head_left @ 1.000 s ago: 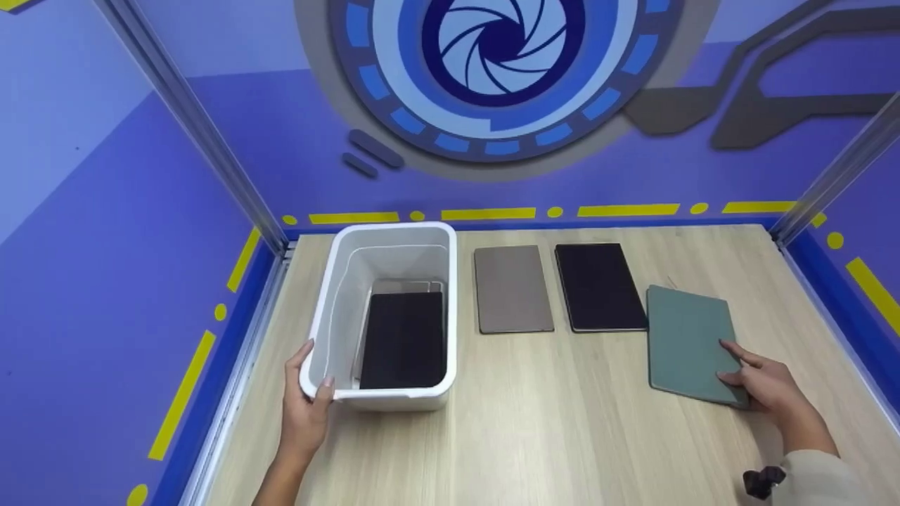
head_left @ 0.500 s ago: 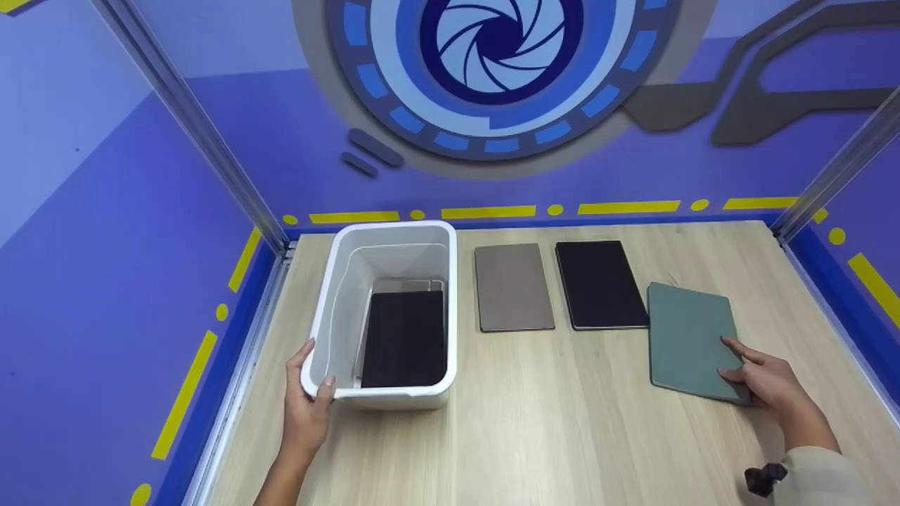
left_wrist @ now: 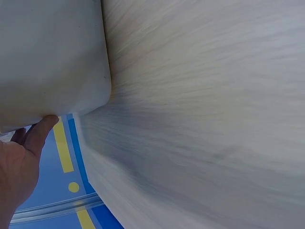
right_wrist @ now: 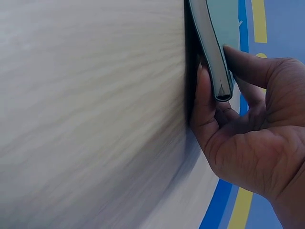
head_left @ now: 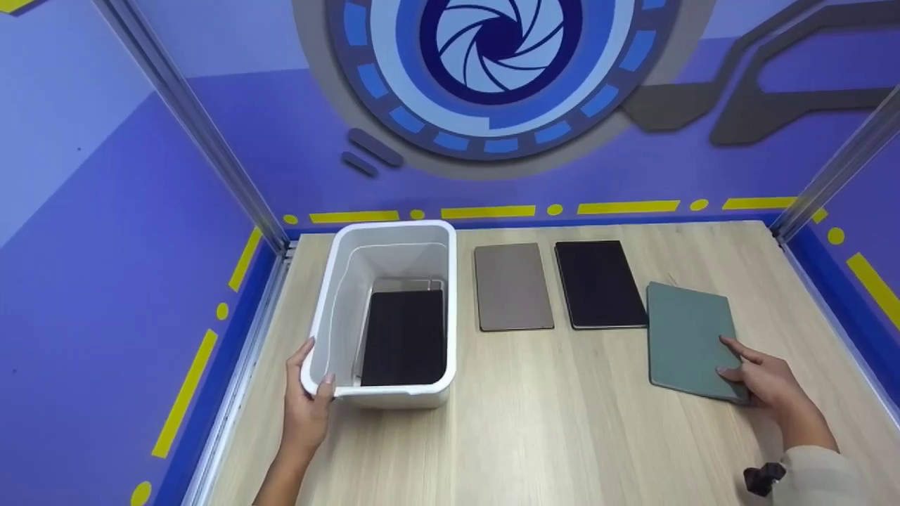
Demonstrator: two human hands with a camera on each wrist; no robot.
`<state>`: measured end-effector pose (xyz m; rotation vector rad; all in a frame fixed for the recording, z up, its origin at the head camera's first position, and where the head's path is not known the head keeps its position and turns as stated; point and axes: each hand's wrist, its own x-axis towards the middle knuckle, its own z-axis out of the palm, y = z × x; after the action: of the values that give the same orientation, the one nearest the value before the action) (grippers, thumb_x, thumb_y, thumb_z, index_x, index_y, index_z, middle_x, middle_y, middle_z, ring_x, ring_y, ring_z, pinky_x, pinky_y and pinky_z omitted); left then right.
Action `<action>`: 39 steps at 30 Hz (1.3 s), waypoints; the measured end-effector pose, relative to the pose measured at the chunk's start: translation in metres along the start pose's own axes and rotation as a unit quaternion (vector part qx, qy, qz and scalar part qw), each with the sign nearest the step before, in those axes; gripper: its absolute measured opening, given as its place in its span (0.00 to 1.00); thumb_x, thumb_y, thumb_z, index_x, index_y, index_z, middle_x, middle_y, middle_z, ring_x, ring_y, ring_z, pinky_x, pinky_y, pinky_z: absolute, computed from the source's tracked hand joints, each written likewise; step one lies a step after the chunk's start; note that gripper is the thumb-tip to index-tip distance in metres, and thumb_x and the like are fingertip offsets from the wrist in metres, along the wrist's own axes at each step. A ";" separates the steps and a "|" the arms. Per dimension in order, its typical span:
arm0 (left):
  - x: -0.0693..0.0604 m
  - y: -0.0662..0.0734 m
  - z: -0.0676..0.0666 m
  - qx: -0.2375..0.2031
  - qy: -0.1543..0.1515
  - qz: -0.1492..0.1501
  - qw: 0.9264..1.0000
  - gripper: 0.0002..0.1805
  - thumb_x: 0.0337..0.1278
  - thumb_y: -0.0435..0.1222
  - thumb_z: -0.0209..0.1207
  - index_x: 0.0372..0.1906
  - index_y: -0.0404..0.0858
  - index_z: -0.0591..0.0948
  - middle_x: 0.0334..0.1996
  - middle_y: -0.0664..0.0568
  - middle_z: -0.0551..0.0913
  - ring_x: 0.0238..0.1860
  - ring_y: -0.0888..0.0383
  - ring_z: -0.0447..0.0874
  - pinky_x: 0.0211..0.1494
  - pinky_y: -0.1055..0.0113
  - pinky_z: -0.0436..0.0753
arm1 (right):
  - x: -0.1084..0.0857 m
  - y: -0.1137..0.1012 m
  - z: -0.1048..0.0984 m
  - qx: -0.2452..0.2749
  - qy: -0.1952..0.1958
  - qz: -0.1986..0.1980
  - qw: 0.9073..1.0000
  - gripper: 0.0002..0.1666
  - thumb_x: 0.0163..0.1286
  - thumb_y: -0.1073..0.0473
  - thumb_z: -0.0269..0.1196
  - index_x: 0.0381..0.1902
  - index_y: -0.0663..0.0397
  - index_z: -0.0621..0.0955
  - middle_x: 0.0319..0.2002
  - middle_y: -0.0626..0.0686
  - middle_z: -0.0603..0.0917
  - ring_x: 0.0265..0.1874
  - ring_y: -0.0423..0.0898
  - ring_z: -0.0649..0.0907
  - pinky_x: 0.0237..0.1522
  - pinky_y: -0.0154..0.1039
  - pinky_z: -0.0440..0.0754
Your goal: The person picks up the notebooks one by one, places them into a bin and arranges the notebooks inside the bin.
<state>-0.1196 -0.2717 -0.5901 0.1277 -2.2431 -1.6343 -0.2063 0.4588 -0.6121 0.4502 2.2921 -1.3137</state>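
Note:
In the head view a white plastic bin [head_left: 452,302] stands at the left of the table. My left hand [head_left: 306,407] holds its near left corner, thumb on the rim and fingers along the outer side. A black notebook [head_left: 406,337] lies in the bin on top of a pale, mostly hidden item [head_left: 404,285]. On the right, my right hand [head_left: 766,383] pinches the near right part of a green notebook [head_left: 689,337]. The right wrist view shows fingers on both faces of this green notebook [right_wrist: 212,47], its held edge raised off the table.
Between bin and green notebook lie a taupe notebook [head_left: 513,288] and a second black notebook [head_left: 600,284], whose near right corner meets the green one. Blue panels [head_left: 492,190] with metal posts enclose the wooden table [head_left: 534,422] at the back and sides.

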 end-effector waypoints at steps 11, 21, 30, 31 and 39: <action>0.001 0.001 0.001 0.004 -0.001 -0.004 1.000 0.37 0.71 0.31 0.56 0.82 0.40 0.61 0.72 0.37 0.73 0.62 0.62 0.78 0.60 0.79 0.77 | 0.001 0.001 -0.002 0.003 -0.002 0.001 1.000 0.50 0.80 0.49 0.61 0.86 0.40 0.44 0.84 0.72 0.31 0.32 0.30 0.76 0.37 0.37 0.81; 0.000 -0.001 0.001 0.005 0.007 0.003 1.000 0.37 0.70 0.31 0.56 0.82 0.40 0.62 0.72 0.37 0.73 0.61 0.64 0.78 0.58 0.79 0.77 | 0.001 0.000 0.001 -0.005 0.010 0.006 1.000 0.50 0.79 0.50 0.61 0.86 0.42 0.46 0.84 0.72 0.33 0.20 0.39 0.62 0.30 0.38 0.71; 0.000 0.000 0.001 0.019 0.015 0.008 1.000 0.38 0.69 0.30 0.56 0.82 0.40 0.62 0.76 0.38 0.70 0.65 0.70 0.74 0.63 0.82 0.73 | 0.002 0.000 0.001 -0.018 0.012 0.008 1.000 0.50 0.79 0.49 0.62 0.86 0.40 0.45 0.84 0.72 0.34 0.52 0.46 0.80 0.40 0.35 0.80; 0.000 0.000 0.001 0.020 0.016 0.006 1.000 0.38 0.69 0.30 0.57 0.82 0.40 0.62 0.77 0.38 0.70 0.65 0.71 0.74 0.63 0.82 0.73 | 0.002 0.000 0.000 -0.018 0.011 0.008 1.000 0.51 0.79 0.48 0.62 0.86 0.40 0.45 0.84 0.72 0.34 0.59 0.50 0.78 0.42 0.34 0.81; 0.000 -0.001 0.003 0.017 0.014 0.008 1.000 0.37 0.69 0.29 0.57 0.81 0.39 0.62 0.76 0.38 0.71 0.65 0.71 0.74 0.63 0.82 0.73 | 0.001 -0.001 -0.001 -0.006 0.006 0.008 1.000 0.50 0.80 0.50 0.61 0.86 0.40 0.44 0.84 0.72 0.32 0.30 0.33 0.71 0.36 0.37 0.78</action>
<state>-0.1209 -0.2698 -0.5916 0.1402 -2.2455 -1.5772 -0.2079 0.4591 -0.6120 0.4724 2.3012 -1.2921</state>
